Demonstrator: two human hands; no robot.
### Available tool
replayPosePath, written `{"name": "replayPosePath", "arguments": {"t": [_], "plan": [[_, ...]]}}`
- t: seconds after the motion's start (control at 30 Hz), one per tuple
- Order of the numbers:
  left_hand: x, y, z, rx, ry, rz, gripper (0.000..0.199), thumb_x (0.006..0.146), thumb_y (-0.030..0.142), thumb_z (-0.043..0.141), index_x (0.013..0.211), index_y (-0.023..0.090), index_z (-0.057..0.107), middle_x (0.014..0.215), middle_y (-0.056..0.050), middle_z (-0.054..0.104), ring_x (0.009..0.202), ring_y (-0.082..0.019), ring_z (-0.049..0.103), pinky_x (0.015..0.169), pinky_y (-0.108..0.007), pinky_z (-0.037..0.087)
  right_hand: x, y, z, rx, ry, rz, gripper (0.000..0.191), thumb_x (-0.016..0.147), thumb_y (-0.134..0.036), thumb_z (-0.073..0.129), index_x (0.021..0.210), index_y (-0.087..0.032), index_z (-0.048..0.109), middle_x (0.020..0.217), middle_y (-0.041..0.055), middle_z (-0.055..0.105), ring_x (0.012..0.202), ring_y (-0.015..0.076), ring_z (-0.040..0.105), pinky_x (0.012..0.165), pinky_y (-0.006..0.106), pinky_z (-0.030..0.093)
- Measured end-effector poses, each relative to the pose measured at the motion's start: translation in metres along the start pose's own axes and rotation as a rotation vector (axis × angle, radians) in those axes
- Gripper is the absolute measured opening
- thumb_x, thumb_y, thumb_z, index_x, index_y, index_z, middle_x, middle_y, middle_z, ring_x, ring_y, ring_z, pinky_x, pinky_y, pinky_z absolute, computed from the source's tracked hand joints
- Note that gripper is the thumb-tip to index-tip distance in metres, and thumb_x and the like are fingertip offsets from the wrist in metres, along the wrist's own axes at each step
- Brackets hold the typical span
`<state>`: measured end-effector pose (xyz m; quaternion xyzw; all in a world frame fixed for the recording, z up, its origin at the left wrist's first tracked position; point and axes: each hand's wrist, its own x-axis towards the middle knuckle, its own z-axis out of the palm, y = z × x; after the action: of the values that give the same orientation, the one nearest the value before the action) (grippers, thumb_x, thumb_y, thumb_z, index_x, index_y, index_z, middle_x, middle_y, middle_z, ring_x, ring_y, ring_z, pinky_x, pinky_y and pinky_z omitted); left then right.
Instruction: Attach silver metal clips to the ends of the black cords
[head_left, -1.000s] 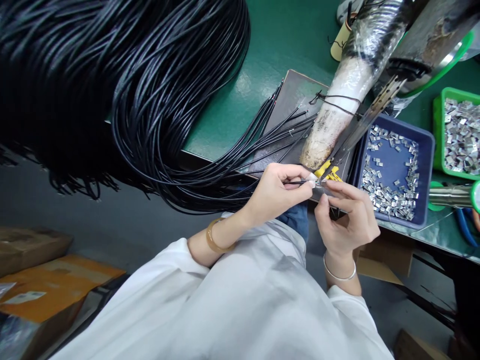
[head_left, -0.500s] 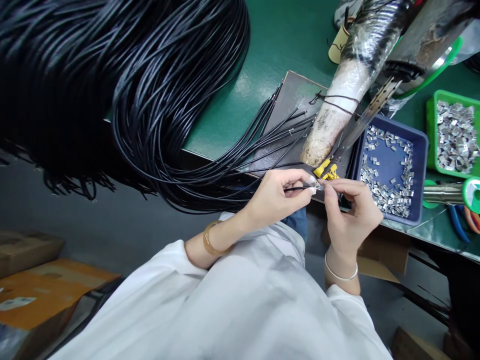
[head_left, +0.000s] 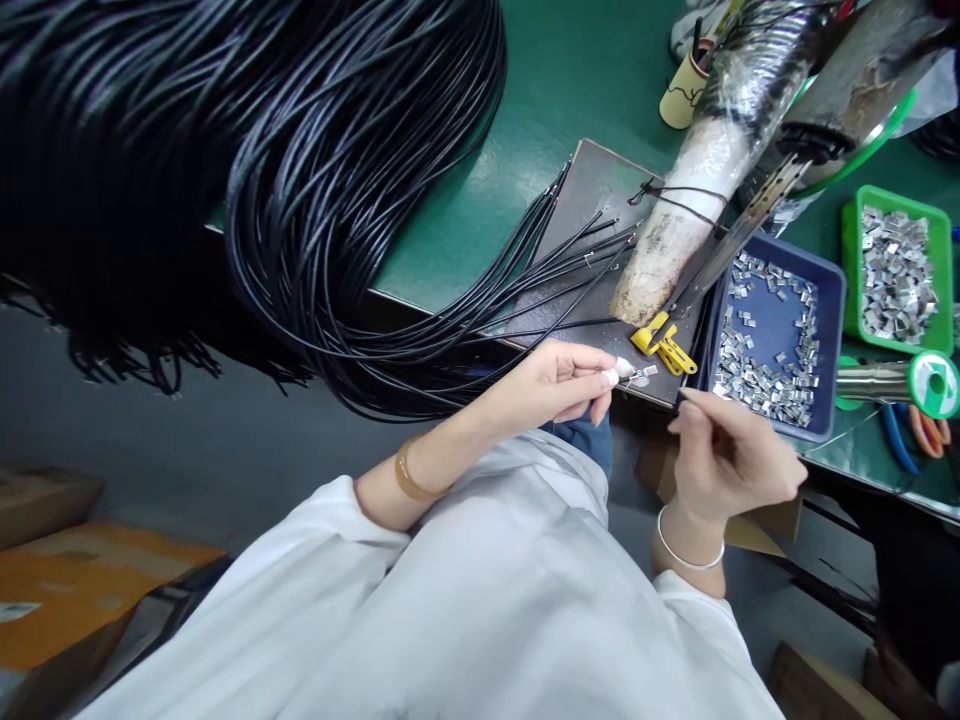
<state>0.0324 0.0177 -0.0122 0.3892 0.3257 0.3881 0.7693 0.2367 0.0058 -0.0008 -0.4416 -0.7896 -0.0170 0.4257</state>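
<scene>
My left hand is closed in a pinch on a black cable at its end. A small metal connector sticks out past the fingertips, over the edge of the grey board. White coverings show on some fingertips. To the right, apart from the cable end, my right hand has thumb and forefinger pressed together. Something small and dark shows at those fingertips, too blurred to name. Just above both hands lies a yellow plastic hand tool. More black cables run onto the board, their stripped ends towards the upper right.
Past my right hand stands a blue tray of small metal shells, then a green tray with more. A white duct slants down over the board. Near a solder spool lie pliers. A big cable bundle covers the left.
My right hand has drawn away from the cable end, to the right and down, and now pinches something dark. My left hand stays nearly in place, the connector at its fingertips now in plain sight.
</scene>
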Motion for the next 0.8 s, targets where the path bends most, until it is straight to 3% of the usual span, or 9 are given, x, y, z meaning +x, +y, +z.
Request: {"name": "replayPosePath", "arguments": {"t": [0.1,0.17,0.3,0.47,0.53,0.63,0.73,0.8], "plan": [[-0.001,-0.002,0.002,-0.006,0.003,0.020,0.030,0.089,0.039,0.067,0.091,0.009,0.068,0.059,0.000,0.060,0.040,-0.002,0.032,0.037,-0.017,0.020,-0.001,-0.003,0.000,-0.130,-0.200,-0.150,0.022,0.087,-0.023,0.074,0.108,-0.027,0.069,0.059,-0.0072,0.060,0.047,0.0081,0.050,0.051,0.025,0.037],[-0.001,-0.004,0.003,0.023,0.014,0.035,0.027,0.091,0.036,0.063,0.091,0.009,0.068,0.059,0.001,0.059,0.040,-0.002,0.032,0.038,-0.017,0.022,-0.002,-0.004,0.005,-0.147,-0.231,-0.173,0.019,0.087,-0.021,0.073,0.105,-0.024,0.067,0.058,-0.0078,0.058,0.046,0.0074,0.046,0.052,0.026,0.035],[-0.001,-0.012,0.005,0.148,0.092,0.135,0.023,0.092,0.028,0.060,0.092,0.009,0.071,0.060,0.001,0.058,0.046,-0.004,0.040,0.044,-0.017,0.031,-0.001,-0.002,0.015,-0.092,-0.166,-0.016,0.011,0.089,-0.018,0.069,0.098,-0.023,0.064,0.067,-0.0069,0.064,0.048,0.0054,0.050,0.053,0.021,0.039],[-0.001,-0.022,0.011,0.468,0.234,0.399,0.021,0.090,0.022,0.063,0.097,0.011,0.078,0.070,-0.003,0.068,0.057,-0.008,0.051,0.053,-0.019,0.041,0.001,0.000,0.017,0.200,-0.315,0.175,0.003,0.094,-0.019,0.062,0.095,-0.021,0.060,0.070,-0.0070,0.064,0.050,0.0042,0.055,0.051,0.017,0.041],[0.000,-0.024,0.013,0.506,0.282,0.467,0.019,0.089,0.022,0.065,0.096,0.011,0.080,0.077,-0.006,0.074,0.059,-0.008,0.055,0.056,-0.019,0.043,0.001,-0.001,0.016,0.193,-0.247,0.255,0.003,0.092,-0.021,0.064,0.092,-0.021,0.062,0.066,-0.0078,0.061,0.047,0.0033,0.049,0.048,0.017,0.037],[0.003,-0.026,0.015,0.458,0.359,0.478,0.020,0.088,0.023,0.067,0.095,0.009,0.080,0.082,-0.008,0.077,0.062,-0.010,0.060,0.057,-0.019,0.045,0.001,-0.003,0.013,0.212,-0.037,0.353,0.006,0.090,-0.025,0.068,0.094,-0.021,0.065,0.065,-0.0069,0.057,0.045,0.0038,0.046,0.044,0.019,0.033],[0.006,-0.027,0.015,0.482,0.418,0.542,0.017,0.086,0.020,0.068,0.091,0.008,0.079,0.078,-0.007,0.076,0.057,-0.007,0.055,0.052,-0.018,0.041,-0.001,-0.004,0.011,0.359,0.141,0.351,0.020,0.094,-0.026,0.062,0.113,-0.023,0.062,0.069,-0.0058,0.060,0.045,0.0064,0.052,0.043,0.020,0.039],[0.008,-0.027,0.015,0.512,0.438,0.569,0.013,0.084,0.017,0.068,0.087,0.009,0.079,0.074,-0.005,0.074,0.054,-0.006,0.050,0.049,-0.018,0.037,-0.003,-0.004,0.013,0.402,0.185,0.331,0.027,0.096,-0.020,0.057,0.123,-0.025,0.057,0.076,-0.0044,0.067,0.048,0.0082,0.059,0.043,0.021,0.045]]}}
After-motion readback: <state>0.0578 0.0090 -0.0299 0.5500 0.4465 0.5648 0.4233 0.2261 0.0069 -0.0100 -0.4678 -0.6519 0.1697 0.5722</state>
